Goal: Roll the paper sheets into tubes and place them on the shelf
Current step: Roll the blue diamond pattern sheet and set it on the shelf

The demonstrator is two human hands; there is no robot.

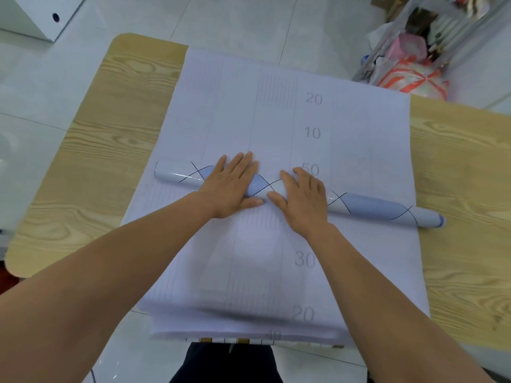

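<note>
Both flat on paper tube (mid-length) | left hand | right hand

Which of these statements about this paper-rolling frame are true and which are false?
1. The left hand and right hand both rest on the tube. True.
2. The tube lies on the floor. False: it lies across the paper sheet on the table.
3. The paper sheet hangs over the table's near edge. True.
4. The left hand grips a pen. False: its fingers lie straight on the tube and hold nothing.
</note>
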